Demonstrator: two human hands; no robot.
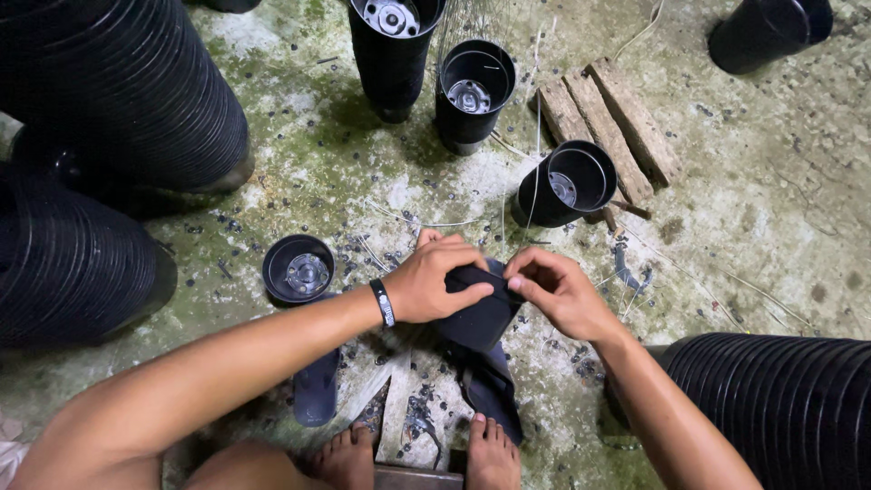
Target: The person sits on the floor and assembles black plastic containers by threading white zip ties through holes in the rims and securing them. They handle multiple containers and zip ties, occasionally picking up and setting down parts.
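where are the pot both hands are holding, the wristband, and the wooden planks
black pot (476, 319), head view, on its side wall below the fingers
wristband (383, 302), head view, on the band across the left wrist
wooden planks (610, 122), head view, on the middle plank's top face

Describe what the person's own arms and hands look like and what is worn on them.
Both arms are bare to the edge of the picture, with no sleeves and no gloves. The left hand has a narrow black wristband with small pale markings around its wrist. The right hand and its wrist carry nothing: no band, no watch. No rings show on the fingers of either hand.
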